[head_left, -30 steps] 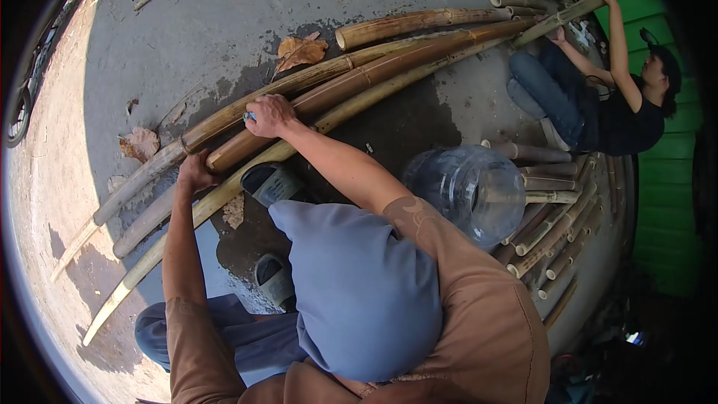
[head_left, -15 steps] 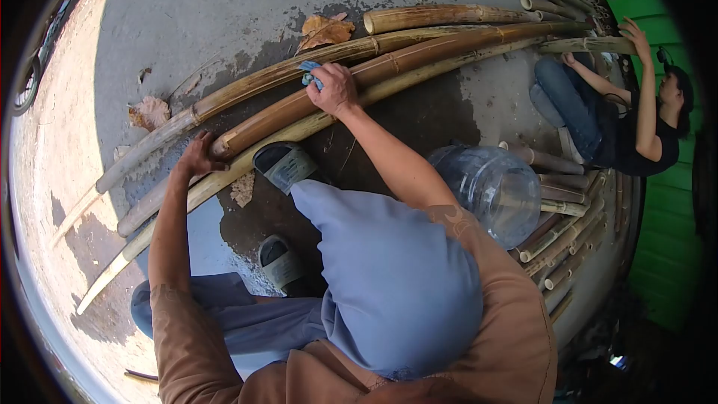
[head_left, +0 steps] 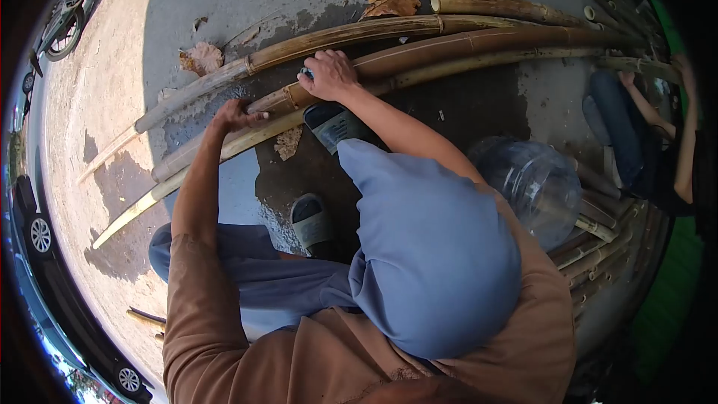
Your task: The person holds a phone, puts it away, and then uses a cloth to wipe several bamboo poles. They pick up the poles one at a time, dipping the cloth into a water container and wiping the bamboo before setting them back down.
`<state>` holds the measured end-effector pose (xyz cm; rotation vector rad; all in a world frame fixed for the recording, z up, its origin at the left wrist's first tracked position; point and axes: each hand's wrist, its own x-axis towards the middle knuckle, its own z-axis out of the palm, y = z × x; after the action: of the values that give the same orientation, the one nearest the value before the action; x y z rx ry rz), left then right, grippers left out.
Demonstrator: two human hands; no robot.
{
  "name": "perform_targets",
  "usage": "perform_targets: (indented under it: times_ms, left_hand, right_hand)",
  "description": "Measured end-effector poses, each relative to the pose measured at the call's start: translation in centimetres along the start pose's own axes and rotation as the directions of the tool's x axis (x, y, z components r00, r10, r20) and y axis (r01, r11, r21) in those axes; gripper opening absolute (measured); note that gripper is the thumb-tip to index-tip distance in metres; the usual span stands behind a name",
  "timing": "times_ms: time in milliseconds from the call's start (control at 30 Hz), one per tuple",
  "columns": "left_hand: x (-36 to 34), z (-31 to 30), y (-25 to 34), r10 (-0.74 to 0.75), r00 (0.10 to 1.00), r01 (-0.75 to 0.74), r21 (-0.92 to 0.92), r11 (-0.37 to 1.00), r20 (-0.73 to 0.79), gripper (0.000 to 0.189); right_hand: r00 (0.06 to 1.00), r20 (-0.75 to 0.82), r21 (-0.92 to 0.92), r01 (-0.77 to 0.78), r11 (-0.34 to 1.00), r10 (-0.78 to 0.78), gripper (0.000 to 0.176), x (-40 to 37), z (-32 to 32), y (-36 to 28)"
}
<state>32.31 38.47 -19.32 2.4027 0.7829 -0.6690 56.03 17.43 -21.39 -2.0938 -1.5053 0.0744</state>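
Three long bamboo poles lie side by side in front of me. My right hand (head_left: 329, 75) is closed over the brown middle bamboo pole (head_left: 419, 54), pressing a blue cloth (head_left: 305, 72) to it; only a scrap of cloth shows. To its left, my left hand (head_left: 238, 114) grips the same pole, thumb stretched along it. The far bamboo pole (head_left: 336, 36) is mottled yellow-brown and runs just beyond both hands. A paler near bamboo pole (head_left: 153, 196) passes below them, close to my sandals (head_left: 310, 221).
A clear plastic water jug (head_left: 531, 187) is right of my knee, with cut bamboo pieces (head_left: 598, 262) beyond it. Another person's arm (head_left: 686, 131) and jeans (head_left: 617, 123) are at far right. Dry leaves (head_left: 393, 1) lie behind the poles. A car (head_left: 45, 269) stands at left.
My right hand with the cloth has slid left along the brown pole, closer to my left hand. The view has turned, so parked vehicles show at left and the other person sits nearer the right edge.
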Motion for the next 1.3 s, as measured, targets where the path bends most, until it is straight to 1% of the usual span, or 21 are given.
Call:
perform_targets:
  times_ms: [100,200,267,300,367,400,467,500,600,633,667,700,733,800,900,967,1033,1100,1133,1200,1300]
  left_hand:
    - [0.6,-0.9,0.4,-0.027,0.99,0.041,-0.097,0.994,0.14,0.1]
    - [1.6,-0.2,-1.2,-0.049,0.994,0.061,-0.123,0.99,0.101,0.103]
    - [2.5,0.3,-1.9,-0.076,0.989,0.096,-0.156,0.983,0.13,0.105]
    - [2.6,-0.2,-1.4,-0.039,0.975,0.079,-0.177,0.981,0.218,0.108]
    - [2.6,-0.2,-0.2,-0.056,0.975,0.092,-0.163,0.982,0.214,0.112]
    - [2.9,-0.3,0.2,-0.075,0.97,0.108,-0.132,0.985,0.23,0.114]
    - [3.0,0.4,0.3,-0.106,0.984,0.119,-0.086,0.989,0.143,0.117]
    - [3.1,0.4,0.3,-0.12,0.989,0.127,-0.071,0.989,0.089,0.119]
    - [2.5,-0.6,1.3,-0.093,0.983,0.106,-0.078,0.991,0.156,0.124]
    - [2.4,0.2,0.9,0.028,0.997,-0.016,-0.168,0.986,0.069,0.123]
    - [2.2,0.9,0.3,0.038,0.999,-0.039,-0.15,0.988,-0.008,0.115]
    - [2.1,1.2,-0.1,0.053,0.994,-0.065,-0.127,0.99,-0.091,0.108]
    - [2.3,1.6,-0.5,0.073,0.985,-0.089,-0.094,0.992,-0.157,0.1]
    - [2.4,0.7,-0.3,0.099,0.99,-0.104,-0.042,0.994,-0.099,0.099]
    - [2.4,1.4,-0.9,0.073,0.991,-0.08,-0.061,0.995,-0.109,0.088]
    - [3.4,2.0,-1.0,0.062,0.992,-0.073,-0.102,0.992,-0.106,0.084]
    - [3.6,1.2,0.3,0.037,0.997,-0.047,-0.145,0.988,-0.074,0.083]
    - [4.1,1.1,1.3,0.048,0.998,-0.053,-0.206,0.977,-0.031,0.084]
    - [4.6,1.1,1.7,0.042,0.999,-0.045,-0.164,0.985,-0.02,0.086]
    - [4.9,0.7,2.3,0.017,1.0,-0.017,-0.077,0.997,-0.007,0.089]
    - [4.8,0.4,2.5,-0.033,0.997,0.039,-0.096,0.995,0.072,0.091]
  right_hand:
    - [0.999,0.038,0.009,0.013,1.0,-0.013,0.026,-0.2,-1.0,1.5]
    - [0.98,-0.191,-0.122,0.038,0.992,-0.061,0.022,-2.6,-7.0,10.2]
    - [0.963,-0.258,-0.286,-0.151,0.946,0.076,0.023,-4.5,-11.5,19.6]
    - [0.924,-0.357,-0.369,-0.272,0.889,0.135,0.024,-5.4,-13.6,23.4]
    - [0.876,-0.414,-0.437,-0.43,0.79,0.248,0.027,-6.3,-16.0,27.9]
    - [0.875,-0.404,-0.446,-0.442,0.778,0.266,0.027,-6.4,-15.7,26.5]
    - [0.866,-0.404,-0.455,-0.47,0.756,0.295,0.027,-4.4,-12.5,21.8]
    - [0.878,-0.369,-0.406,-0.447,0.797,0.305,0.026,-3.6,-9.9,18.4]
    - [0.981,-0.154,-0.107,-0.134,0.985,0.116,0.017,-1.9,-2.7,4.5]
    - [0.984,-0.174,-0.052,-0.037,0.998,0.027,0.016,-1.9,-0.6,0.5]
    - [0.987,-0.143,0.025,0.072,0.997,-0.068,0.015,-1.8,0.6,-1.9]
    - [0.987,-0.129,0.07,0.102,0.992,-0.092,0.011,-1.8,1.1,-2.7]
    - [0.981,-0.162,0.048,0.113,0.992,-0.104,0.011,-2.2,0.5,-1.6]
    - [0.963,-0.234,0.008,0.142,0.99,-0.137,0.011,-2.6,-1.6,1.8]
    - [0.93,-0.356,-0.164,-0.155,0.974,0.088,0.012,-4.9,-6.5,11.7]
    - [0.863,-0.467,-0.32,-0.37,0.872,0.195,0.013,-6.7,-10.8,19.5]
    - [0.798,-0.568,-0.377,-0.471,0.798,0.202,0.013,-7.0,-13.1,25.7]
    - [0.8,-0.557,-0.405,-0.495,0.769,0.222,0.012,-6.9,-13.2,24.8]
    - [0.8,-0.558,-0.418,-0.5,0.758,0.22,0.012,-5.6,-12.8,24.0]
    - [0.825,-0.539,-0.302,-0.377,0.875,0.17,0.009,-4.8,-9.8,18.1]
    - [0.899,-0.438,-0.027,0.0,1.0,-0.012,0.009,-4.3,-4.1,6.6]
